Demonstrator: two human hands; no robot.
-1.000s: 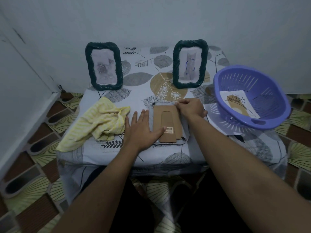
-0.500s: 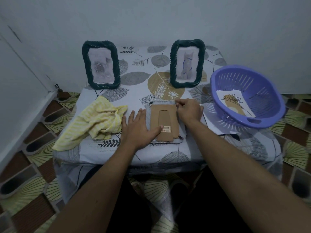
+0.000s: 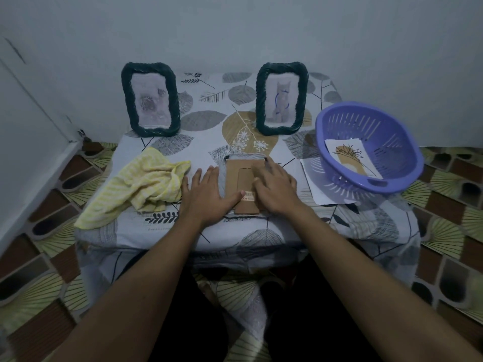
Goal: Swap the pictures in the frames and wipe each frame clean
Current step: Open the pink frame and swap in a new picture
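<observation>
Left hand [image 3: 209,195] lies flat, fingers spread, on the face-down frame [image 3: 243,178]; right hand [image 3: 275,190] rests on it, fingers extended.

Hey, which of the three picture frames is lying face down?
The front frame, flat under the left hand and right hand, cardboard back up. The left frame and right frame stand upright behind it, pictures showing.

Both palms down, side by side
The left hand [image 3: 209,194] spreads straight fingers, thumb toward the right hand [image 3: 274,190] just beside it; both forearms reach forward.
</observation>
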